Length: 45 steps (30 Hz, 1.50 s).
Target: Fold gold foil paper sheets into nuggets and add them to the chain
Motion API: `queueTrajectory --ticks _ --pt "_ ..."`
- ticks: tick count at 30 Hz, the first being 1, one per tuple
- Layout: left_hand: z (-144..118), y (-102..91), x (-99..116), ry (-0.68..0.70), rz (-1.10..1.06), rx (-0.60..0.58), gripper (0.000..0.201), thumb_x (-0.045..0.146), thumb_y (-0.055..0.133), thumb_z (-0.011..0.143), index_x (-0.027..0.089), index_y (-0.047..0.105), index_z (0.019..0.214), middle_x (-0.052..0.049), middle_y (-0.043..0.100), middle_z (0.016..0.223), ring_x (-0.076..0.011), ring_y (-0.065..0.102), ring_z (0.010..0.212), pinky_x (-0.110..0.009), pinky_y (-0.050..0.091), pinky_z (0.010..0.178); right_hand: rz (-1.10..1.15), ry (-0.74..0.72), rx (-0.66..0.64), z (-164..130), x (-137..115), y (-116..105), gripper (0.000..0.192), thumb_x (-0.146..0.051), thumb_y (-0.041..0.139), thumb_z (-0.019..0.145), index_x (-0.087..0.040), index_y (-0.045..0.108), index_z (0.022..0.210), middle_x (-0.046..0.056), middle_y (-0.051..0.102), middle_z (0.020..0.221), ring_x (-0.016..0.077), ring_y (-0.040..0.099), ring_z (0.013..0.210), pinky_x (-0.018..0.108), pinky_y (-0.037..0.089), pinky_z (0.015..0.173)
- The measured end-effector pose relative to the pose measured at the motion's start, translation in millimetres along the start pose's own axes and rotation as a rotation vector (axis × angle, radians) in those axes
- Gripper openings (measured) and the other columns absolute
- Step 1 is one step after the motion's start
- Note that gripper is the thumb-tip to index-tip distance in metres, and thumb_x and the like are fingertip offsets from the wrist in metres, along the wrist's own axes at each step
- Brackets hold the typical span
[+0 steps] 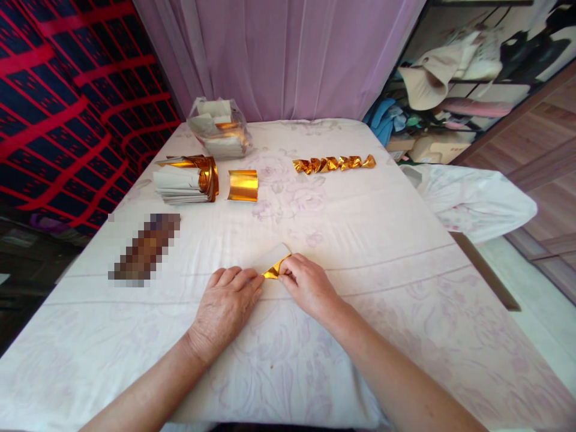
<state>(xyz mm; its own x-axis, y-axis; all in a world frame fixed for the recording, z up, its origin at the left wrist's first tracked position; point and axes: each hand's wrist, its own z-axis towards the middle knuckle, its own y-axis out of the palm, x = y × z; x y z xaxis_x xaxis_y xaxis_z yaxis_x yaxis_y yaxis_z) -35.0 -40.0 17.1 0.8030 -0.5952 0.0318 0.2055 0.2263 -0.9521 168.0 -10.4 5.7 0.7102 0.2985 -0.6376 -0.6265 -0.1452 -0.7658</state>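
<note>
Both hands rest on the bench (382, 240). The left hand (225, 306) and right hand (310, 288) pinch a gold paper (274, 268) between them, near the front edge.

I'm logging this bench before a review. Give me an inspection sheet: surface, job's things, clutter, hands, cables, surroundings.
Surface: table under a pale floral cloth.
Job's things: gold foil sheet, partly folded, pinched between both hands; row of folded gold pieces at the far side.
Clutter: paper stack with foil curl; loose foil roll; plastic bag of sheets; a blurred patch at left.
Hands: left hand and right hand, both on the sheet.
Cables: nothing seen.
Surroundings: purple curtain; shelf of clothes at right.
</note>
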Motion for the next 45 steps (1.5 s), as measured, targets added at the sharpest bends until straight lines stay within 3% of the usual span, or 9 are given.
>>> queueTrajectory --ticks 3,9,15,19,23,31,38,45 --pt "5 -2.4 6 -0.026 0.017 0.006 0.021 0.024 0.052 0.094 0.018 0.069 0.106 -0.009 0.068 0.102 -0.0252 0.059 0.09 -0.041 0.046 0.078 -0.005 -0.005 0.006 0 0 1 0.018 -0.004 0.06 0.081 -0.02 0.056 0.075 0.0 0.06 0.081 0.0146 0.057 0.077 0.025 0.04 0.07" --pt "11 2.8 22 0.011 -0.042 -0.002 0.026 0.023 0.053 0.093 0.017 0.064 0.116 -0.009 0.067 0.103 -0.0247 0.06 0.091 -0.041 0.047 0.079 0.052 -0.052 0.04 -2 2 1 0.017 -0.004 0.059 0.079 -0.021 0.056 0.076 0.0 0.06 0.079 0.0143 0.057 0.074 0.025 0.041 0.068" --pt "14 10.1 22 -0.026 -0.04 -0.062 0.028 0.028 0.057 0.092 0.017 0.064 0.117 -0.009 0.067 0.105 -0.0255 0.06 0.093 -0.042 0.047 0.08 0.241 -0.089 0.071 -5 26 -13 0.017 -0.005 0.053 0.081 -0.021 0.06 0.083 -0.001 0.061 0.081 0.012 0.058 0.07 0.023 0.044 0.064" --pt "15 9.1 22 -0.009 -0.033 -0.054 0.027 0.028 0.055 0.093 0.017 0.063 0.117 -0.01 0.067 0.109 -0.0264 0.06 0.097 -0.043 0.047 0.083 0.093 -0.11 0.126 -4 43 -27 0.025 -0.002 0.049 0.078 -0.021 0.061 0.09 0.003 0.064 0.093 0.0165 0.061 0.088 0.028 0.047 0.078" --pt "15 8.9 22 -0.003 -0.06 -0.032 0.028 0.026 0.055 0.093 0.016 0.063 0.118 -0.01 0.068 0.113 -0.027 0.06 0.102 -0.043 0.046 0.085 -0.089 -0.138 0.029 -4 39 -33 0.038 0.002 0.05 0.072 -0.02 0.063 0.099 0.005 0.066 0.103 0.0211 0.058 0.102 0.035 0.044 0.091" --pt "27 7.6 16 -0.019 -0.048 -0.037 0.028 0.032 0.062 0.091 0.015 0.064 0.113 -0.01 0.068 0.109 -0.0279 0.061 0.1 -0.045 0.046 0.086 -0.077 -0.105 -0.039 -7 26 -28 0.034 -0.002 0.056 0.077 -0.021 0.064 0.104 0.002 0.07 0.098 0.0198 0.061 0.093 0.034 0.045 0.084" --pt "43 7.7 6 -0.003 0.007 -0.086 0.018 0.036 0.064 0.09 0.02 0.068 0.099 -0.005 0.069 0.093 -0.0251 0.063 0.085 -0.043 0.045 0.079 0.003 -0.231 0.003 -8 29 -22 0.048 0.006 0.05 0.073 -0.021 0.063 0.111 0.003 0.066 0.097 0.0179 0.059 0.093 0.032 0.046 0.084" --pt "42 12.6 -7 0.111 0.052 0.005 0.02 0.033 0.053 0.097 0.021 0.068 0.101 -0.005 0.072 0.094 -0.0236 0.063 0.084 -0.044 0.044 0.086 -0.204 -0.371 0.101 -9 28 -18 0.028 -0.009 0.056 0.089 -0.023 0.07 0.109 0.005 0.063 0.093 0.0188 0.056 0.087 0.032 0.047 0.078"
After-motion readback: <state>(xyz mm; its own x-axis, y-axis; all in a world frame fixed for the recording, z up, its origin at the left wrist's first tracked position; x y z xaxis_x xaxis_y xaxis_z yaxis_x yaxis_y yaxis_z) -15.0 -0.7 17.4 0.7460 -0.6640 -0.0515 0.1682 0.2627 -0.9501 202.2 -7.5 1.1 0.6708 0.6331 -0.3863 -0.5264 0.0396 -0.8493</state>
